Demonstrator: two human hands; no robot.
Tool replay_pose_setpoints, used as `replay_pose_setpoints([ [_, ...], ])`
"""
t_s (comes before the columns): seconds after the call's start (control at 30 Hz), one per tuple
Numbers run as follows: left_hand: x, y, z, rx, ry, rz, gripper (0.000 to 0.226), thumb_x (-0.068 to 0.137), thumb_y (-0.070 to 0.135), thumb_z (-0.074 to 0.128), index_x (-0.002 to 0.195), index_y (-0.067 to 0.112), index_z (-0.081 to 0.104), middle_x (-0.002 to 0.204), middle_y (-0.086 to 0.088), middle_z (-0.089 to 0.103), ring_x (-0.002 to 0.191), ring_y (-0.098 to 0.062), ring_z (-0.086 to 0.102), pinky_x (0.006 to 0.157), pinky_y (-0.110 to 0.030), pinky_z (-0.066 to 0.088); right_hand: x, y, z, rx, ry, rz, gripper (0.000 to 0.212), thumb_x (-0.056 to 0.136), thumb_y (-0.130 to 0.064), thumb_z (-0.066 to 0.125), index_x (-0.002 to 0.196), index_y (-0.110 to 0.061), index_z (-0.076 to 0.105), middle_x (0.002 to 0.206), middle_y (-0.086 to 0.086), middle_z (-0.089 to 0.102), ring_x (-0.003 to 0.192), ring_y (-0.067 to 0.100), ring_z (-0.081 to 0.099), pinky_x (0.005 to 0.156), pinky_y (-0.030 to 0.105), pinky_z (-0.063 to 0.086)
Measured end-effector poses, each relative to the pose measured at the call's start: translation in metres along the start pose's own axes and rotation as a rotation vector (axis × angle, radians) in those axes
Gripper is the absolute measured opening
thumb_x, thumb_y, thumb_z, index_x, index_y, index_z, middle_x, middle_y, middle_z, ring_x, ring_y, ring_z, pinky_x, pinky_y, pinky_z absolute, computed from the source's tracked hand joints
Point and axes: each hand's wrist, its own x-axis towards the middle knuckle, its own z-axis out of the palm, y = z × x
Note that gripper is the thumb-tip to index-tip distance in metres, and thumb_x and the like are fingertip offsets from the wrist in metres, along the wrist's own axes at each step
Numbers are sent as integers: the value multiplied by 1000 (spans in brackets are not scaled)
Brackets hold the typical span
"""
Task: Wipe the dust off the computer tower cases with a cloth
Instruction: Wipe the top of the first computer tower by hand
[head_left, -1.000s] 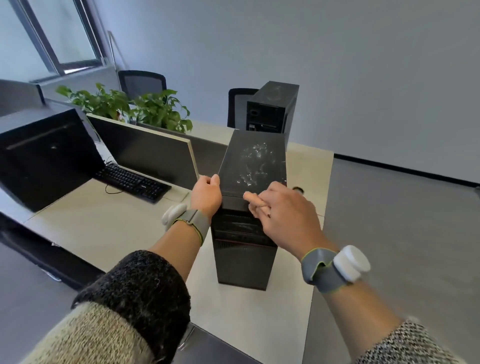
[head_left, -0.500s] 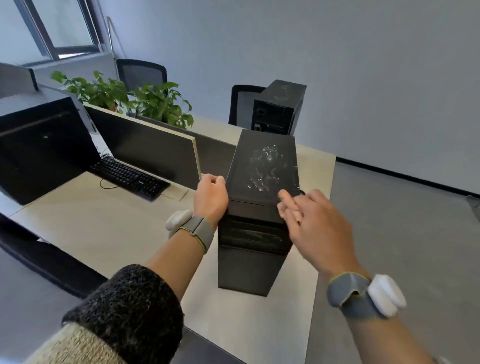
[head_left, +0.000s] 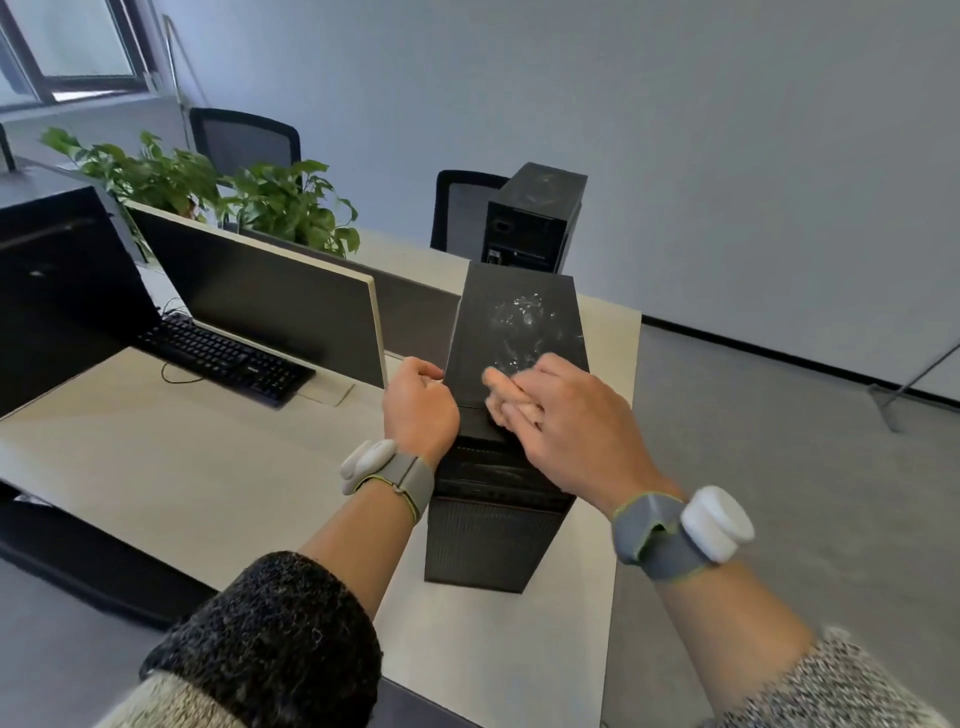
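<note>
Where the frame ends at far left, a black monitor (head_left: 62, 291) is cut off, only part of its dark screen in view. The window (head_left: 67, 47) in the upper left corner is cropped too. The left sleeve (head_left: 270, 639) runs out at the bottom edge. The left hand (head_left: 418, 410) shows its back, so palm and most fingertips are hidden. The right hand (head_left: 566, 421) has motion-blurred fingers (head_left: 506, 382) and its palm faces down, so what lies under it cannot be made out. The lower part of the far tower case (head_left: 535, 218) is hidden. A thin rod (head_left: 919, 374) at the right edge is cut off and I can't tell what it is.

The near tower case (head_left: 514, 322) stands upright on the pale desk (head_left: 156, 467) at frame centre, right of the keyboard (head_left: 223, 358) and second monitor (head_left: 275, 306). It has whitish dusty smears on the far half of its top panel. The left hand sits at the case's top left edge, near the front. The right hand lies over the front end of the top panel. The far tower case is higher in the frame, at the desk's far end, well apart from both hands.

The left forearm comes up from lower left with a grey wristband (head_left: 389, 473) on it. The fingers are curled and the thumb is at the top edge, gripping the case's edge. The right forearm comes from lower right with the hand turned across the case. Its fingers look straight and close together, pointing left, so the hand reads as flat and unclenched.
</note>
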Motion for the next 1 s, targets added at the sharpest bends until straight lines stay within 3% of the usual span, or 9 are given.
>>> replay_pose_setpoints([
  [0.1,1,-1,0,-26,-12,-1,24,83,15,46,97,21,66,99,-4,69,98,-26,63,90,-49,56,26,-24,11,40,-71,-40,17,103,-39,57,98,-28,68,97,-8,51,85,21,60,66,37,49],
  [0.2,-2,2,-3,21,-4,9,23,89,14,46,100,19,65,101,-3,67,98,-26,62,86,-41,53,24,-15,12,41,-141,3,22,103,-44,55,92,-28,67,92,-6,50,83,23,59,67,39,50],
  [0.3,-1,2,-2,82,36,59,26,103,8,39,113,14,62,108,-5,63,101,-24,57,82,-36,44,-2,28,-16,-28,-141,177,32,100,-49,58,76,-27,61,83,-7,55,77,22,60,63,35,48],
  [0.43,-3,3,2,131,53,114,27,108,17,35,112,15,61,107,-4,64,100,-24,58,84,-39,47,-11,56,-49,-289,-107,411,36,103,-41,50,77,-19,62,86,1,63,74,30,61,59,33,41],
  [0.5,-3,4,1,157,57,121,26,108,19,35,111,14,61,108,-4,65,100,-25,58,86,-42,49,-4,28,-47,-204,-68,279,32,105,-39,46,80,-20,52,87,-1,53,81,31,60,63,36,44],
  [0.63,-2,5,0,200,35,120,27,107,22,35,107,12,60,108,-9,67,103,-32,59,89,-45,49,17,-28,-16,-55,-94,25,18,107,-37,51,103,-26,64,98,-6,47,97,27,61,71,40,49],
  [0.77,0,4,1,192,36,112,28,103,25,35,100,15,61,101,-7,68,99,-32,59,87,-47,50,28,-30,6,-31,-147,-8,22,107,-37,49,89,-27,57,96,-5,44,89,29,62,64,37,41],
  [0.87,3,0,2,218,47,111,29,108,24,33,100,14,59,99,-6,64,94,-29,57,79,-39,43,18,-6,-11,-85,-177,89,27,104,-43,52,80,-30,52,94,-4,50,88,29,63,70,40,53],
  [1.0,3,0,3,201,43,127,29,108,24,32,99,16,58,97,-6,64,94,-30,57,82,-43,48,2,37,-50,-264,-187,351,31,104,-39,52,81,-20,62,94,2,66,77,30,66,69,38,57],
])
